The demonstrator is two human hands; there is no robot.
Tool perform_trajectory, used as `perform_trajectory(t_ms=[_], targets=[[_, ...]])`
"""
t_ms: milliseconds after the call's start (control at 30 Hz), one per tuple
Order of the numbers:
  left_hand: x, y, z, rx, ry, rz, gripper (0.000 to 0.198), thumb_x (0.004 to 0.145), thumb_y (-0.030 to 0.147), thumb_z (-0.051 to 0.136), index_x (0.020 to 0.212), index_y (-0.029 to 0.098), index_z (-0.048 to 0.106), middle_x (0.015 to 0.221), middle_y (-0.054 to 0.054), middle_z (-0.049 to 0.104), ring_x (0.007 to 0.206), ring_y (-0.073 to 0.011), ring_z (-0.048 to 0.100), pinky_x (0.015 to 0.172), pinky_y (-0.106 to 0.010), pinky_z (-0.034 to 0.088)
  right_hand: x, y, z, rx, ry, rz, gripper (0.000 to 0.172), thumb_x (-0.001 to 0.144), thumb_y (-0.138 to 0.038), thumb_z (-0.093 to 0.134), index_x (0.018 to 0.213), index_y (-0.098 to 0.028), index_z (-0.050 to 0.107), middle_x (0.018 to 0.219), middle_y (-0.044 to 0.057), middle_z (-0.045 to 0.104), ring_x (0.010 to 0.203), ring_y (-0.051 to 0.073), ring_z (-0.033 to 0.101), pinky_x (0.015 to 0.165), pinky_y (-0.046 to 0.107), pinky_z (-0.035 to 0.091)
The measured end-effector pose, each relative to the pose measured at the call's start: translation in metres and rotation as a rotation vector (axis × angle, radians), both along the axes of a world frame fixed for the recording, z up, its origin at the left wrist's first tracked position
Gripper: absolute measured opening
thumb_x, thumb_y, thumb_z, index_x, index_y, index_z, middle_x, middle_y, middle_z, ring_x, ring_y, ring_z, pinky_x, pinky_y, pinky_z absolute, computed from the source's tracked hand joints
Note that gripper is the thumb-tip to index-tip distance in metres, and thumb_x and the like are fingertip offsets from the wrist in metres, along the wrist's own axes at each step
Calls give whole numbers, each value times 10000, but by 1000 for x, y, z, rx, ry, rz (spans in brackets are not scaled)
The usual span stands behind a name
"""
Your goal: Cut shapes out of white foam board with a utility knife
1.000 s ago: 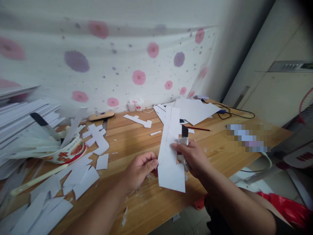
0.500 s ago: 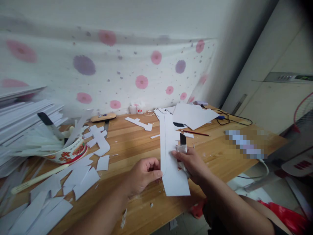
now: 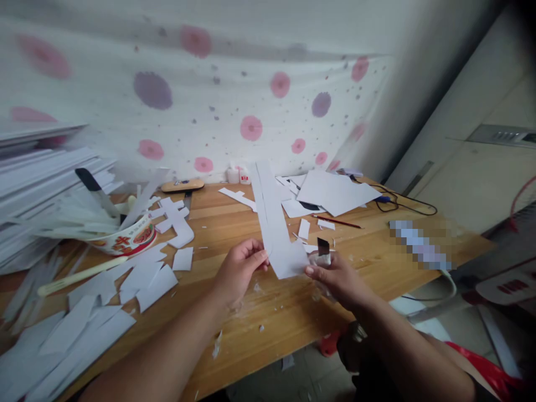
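Observation:
My left hand (image 3: 240,267) pinches the left edge of a white L-shaped card piece (image 3: 274,223), thumb on top, holding it up over the table. A thin drawn line runs along the left side of the card. My right hand (image 3: 341,280) is closed around a dark cutter blade (image 3: 324,246) with a white wrapping at its base. The blade points up, away from the card. My right thumb and fingers also take the card's lower right corner. What lies deeper in that palm is hidden.
White offcuts (image 3: 157,285) and a bowl of strips and tools (image 3: 125,240) lie left. Behind are a tan case (image 3: 182,185), large white sheets (image 3: 337,192) and a pencil (image 3: 339,221). Black cables (image 3: 412,209) run at the right. Scraps dot the wooden table (image 3: 234,352).
The card has risen and tilted with its far end to the left. My right hand has shifted from its right edge to its lower right corner. The view has shifted slightly.

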State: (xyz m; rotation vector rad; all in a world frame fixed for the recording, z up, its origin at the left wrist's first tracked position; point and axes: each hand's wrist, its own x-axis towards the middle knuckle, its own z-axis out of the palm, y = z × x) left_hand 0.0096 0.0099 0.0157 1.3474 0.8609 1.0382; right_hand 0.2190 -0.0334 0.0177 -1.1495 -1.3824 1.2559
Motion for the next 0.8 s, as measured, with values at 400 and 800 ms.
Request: perform_trajectory(t_ms=[400,800], targets=[[4,-90,2,434,737,-449,702,685,301,755,1338,249,505,1516,-132,373,1395,-381,268,1121,-611,152,27,-9,19,-113,395,-426,321,598,-372,786,633,-190,524,477,-54,454,402,83,429,352,205,311],[-107,-94,-26,448,1621,-56,869,808,612,527,1482,115,296,1551,-176,212,1432,-395,153,1114,-631,167,45,-32,30,-23,474,-377,291,663,-341,749,633,-201,496,480,-61,431,404,84,434,365,213,318]])
